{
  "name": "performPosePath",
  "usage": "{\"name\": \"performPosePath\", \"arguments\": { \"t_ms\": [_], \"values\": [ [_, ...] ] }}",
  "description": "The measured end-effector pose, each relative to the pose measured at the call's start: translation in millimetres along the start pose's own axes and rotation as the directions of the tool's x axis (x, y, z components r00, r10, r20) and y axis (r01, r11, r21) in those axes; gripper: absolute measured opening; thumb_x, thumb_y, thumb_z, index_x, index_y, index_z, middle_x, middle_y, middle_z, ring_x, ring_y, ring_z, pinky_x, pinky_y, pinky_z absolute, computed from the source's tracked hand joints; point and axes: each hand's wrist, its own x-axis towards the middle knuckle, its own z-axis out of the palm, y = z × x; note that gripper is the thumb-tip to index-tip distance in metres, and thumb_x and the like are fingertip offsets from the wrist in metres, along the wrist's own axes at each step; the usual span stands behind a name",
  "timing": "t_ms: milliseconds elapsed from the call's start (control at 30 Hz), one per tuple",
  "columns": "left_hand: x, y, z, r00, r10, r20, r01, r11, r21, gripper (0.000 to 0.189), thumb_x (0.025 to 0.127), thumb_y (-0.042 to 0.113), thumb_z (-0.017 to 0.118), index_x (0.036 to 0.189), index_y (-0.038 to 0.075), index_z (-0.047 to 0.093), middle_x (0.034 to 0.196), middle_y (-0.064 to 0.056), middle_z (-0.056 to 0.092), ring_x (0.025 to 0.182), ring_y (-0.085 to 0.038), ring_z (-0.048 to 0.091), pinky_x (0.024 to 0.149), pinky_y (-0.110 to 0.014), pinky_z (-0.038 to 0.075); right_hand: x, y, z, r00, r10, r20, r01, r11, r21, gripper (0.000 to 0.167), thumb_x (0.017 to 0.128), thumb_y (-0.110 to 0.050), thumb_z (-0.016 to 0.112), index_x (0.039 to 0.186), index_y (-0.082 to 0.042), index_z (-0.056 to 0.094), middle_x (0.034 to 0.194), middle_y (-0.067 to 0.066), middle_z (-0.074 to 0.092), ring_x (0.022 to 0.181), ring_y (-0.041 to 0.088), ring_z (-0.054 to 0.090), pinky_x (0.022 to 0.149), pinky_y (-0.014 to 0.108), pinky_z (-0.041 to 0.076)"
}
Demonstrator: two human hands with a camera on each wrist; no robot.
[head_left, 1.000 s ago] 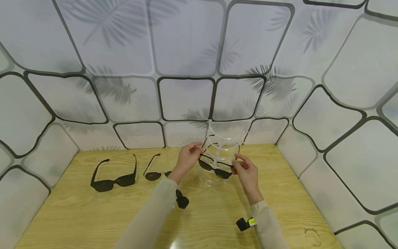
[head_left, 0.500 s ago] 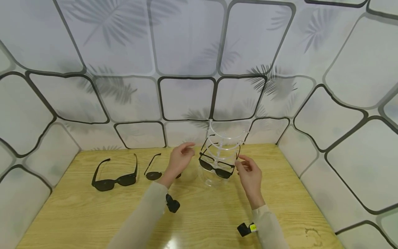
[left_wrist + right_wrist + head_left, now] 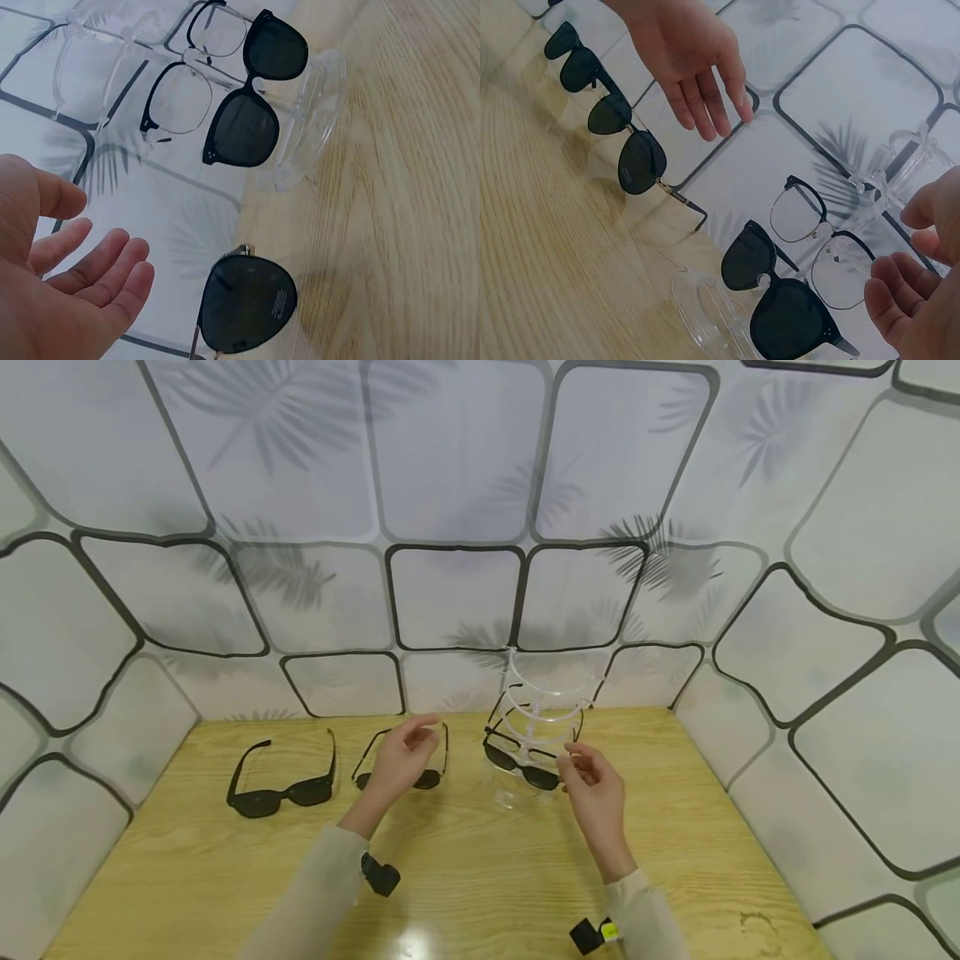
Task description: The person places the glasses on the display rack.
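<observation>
A clear plastic tiered stand (image 3: 555,693) holds black sunglasses (image 3: 540,777) low down, with black-topped, clear-lens eyeglasses (image 3: 160,90) on the tier above. My right hand (image 3: 597,793) is beside the right end of these glasses, fingers loosely bent and gripping nothing; in the right wrist view its fingertips come close to the eyeglasses' rim. Over the thin-framed sunglasses (image 3: 427,779) on the table, my left hand (image 3: 400,764) hovers with relaxed fingers and covers their middle. The left wrist view shows this palm (image 3: 45,277) holding nothing, one dark lens beside it.
Larger black sunglasses (image 3: 258,803) lie at the left on the wood-grain table (image 3: 465,877), temples unfolded toward the wall. A patterned backdrop (image 3: 457,597) rises close behind the stand and closes off both sides.
My left hand has let go of the glasses on the stand and moved left over the thin-framed sunglasses. My right hand has released its end and stays near it.
</observation>
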Motion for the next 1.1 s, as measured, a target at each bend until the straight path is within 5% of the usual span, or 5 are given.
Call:
{"name": "performPosePath", "arguments": {
  "t_ms": [200,500,833,1100],
  "values": [
    [-9.2,-6.0,-13.8,1.0,-0.003,-0.01,0.004,0.999,0.039,0.036,0.105,0.015,0.065,0.14,0.011,0.067,0.126,-0.017,0.073,0.12,-0.035,0.069,0.105,-0.054,0.055,-6.0,-2.6,12.2,0.999,-0.027,0.041,0.027,1.0,0.004,0.024,0.098,-0.003,0.072,0.121,0.003,0.072,0.089,0.001,0.071,0.071,0.01,0.07,0.064,0.019,0.057],
    [-20.9,-16.2,-28.9,0.999,-0.028,-0.04,0.032,0.996,0.087,0.038,0.106,0.016,0.064,0.143,0.009,0.065,0.129,-0.02,0.071,0.121,-0.038,0.068,0.1,-0.052,0.058,-14.5,-1.4,31.2,0.991,-0.048,0.125,0.044,0.999,0.03,0.023,0.097,-0.002,0.072,0.12,0.003,0.072,0.094,0.016,0.072,0.071,0.008,0.069,0.063,0.022,0.058],
    [-34.3,-26.7,-51.4,0.993,-0.061,-0.106,0.078,0.984,0.16,0.037,0.107,0.016,0.062,0.143,0.009,0.065,0.13,-0.021,0.072,0.121,-0.037,0.068,0.1,-0.052,0.058,-16.4,4.8,55.4,0.962,-0.083,0.261,0.087,0.996,-0.005,0.024,0.099,-0.005,0.073,0.121,0.002,0.072,0.095,0.019,0.072,0.068,0.005,0.066,0.06,0.019,0.055],
    [-42.9,-33.7,-67.6,0.988,-0.072,-0.14,0.095,0.98,0.173,0.038,0.108,0.019,0.061,0.144,0.007,0.063,0.131,-0.021,0.071,0.121,-0.037,0.067,0.099,-0.053,0.058,-16.6,7.2,71.8,0.941,-0.053,0.334,0.073,0.996,-0.048,0.024,0.101,-0.012,0.073,0.124,-0.007,0.074,0.098,0.014,0.073,0.076,0.024,0.072,0.064,0.022,0.058]
  ]
}}
